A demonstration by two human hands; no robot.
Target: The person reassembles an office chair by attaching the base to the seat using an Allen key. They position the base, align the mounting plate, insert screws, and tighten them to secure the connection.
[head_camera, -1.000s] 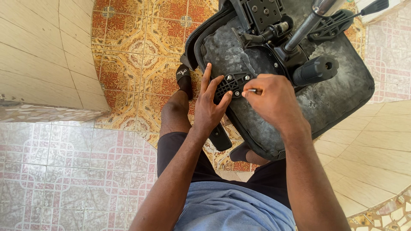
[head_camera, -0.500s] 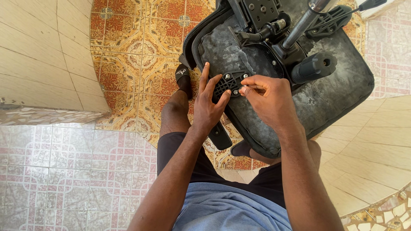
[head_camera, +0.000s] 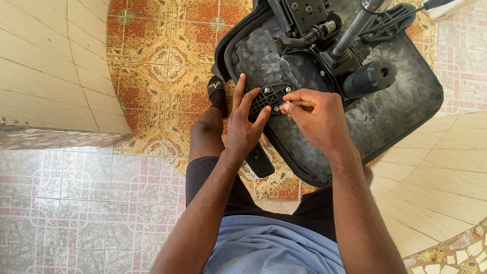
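An office chair seat (head_camera: 385, 127) lies upside down on the floor, its grey underside facing up, filling the frame from twelve round to three o'clock. Near its edge at about eleven o'clock from the frame's middle sits a small black bracket (head_camera: 270, 96) with a ribbed face and shiny bolts at its corners.

The left hand (head_camera: 243, 129) lies flat and open against the seat, fingers spread and stretched toward twelve o'clock; the index and middle fingers rest along the bracket's nine o'clock side and the thumb touches its lower edge. It grips nothing.

The right hand (head_camera: 317, 119) comes in from five o'clock with the fingers curled and the thumb and forefinger pinched together right at the bracket's three o'clock corner. A small pale thing shows between the fingertips, too small to tell what it is.

At one o'clock from the bracket stands the chair's metal column (head_camera: 355, 28), tilted toward the upper right, and just beside it at three o'clock a black ribbed knob (head_camera: 370, 76) points outward. A black mounting plate (head_camera: 304, 12) with holes sits at twelve o'clock, with a small spring near it.

A bare leg runs under the left forearm, the foot in a black sandal (head_camera: 218, 91) at nine o'clock from the bracket, on orange patterned tiles (head_camera: 152, 66). Dark shorts and a blue shirt (head_camera: 274, 248) fill six o'clock
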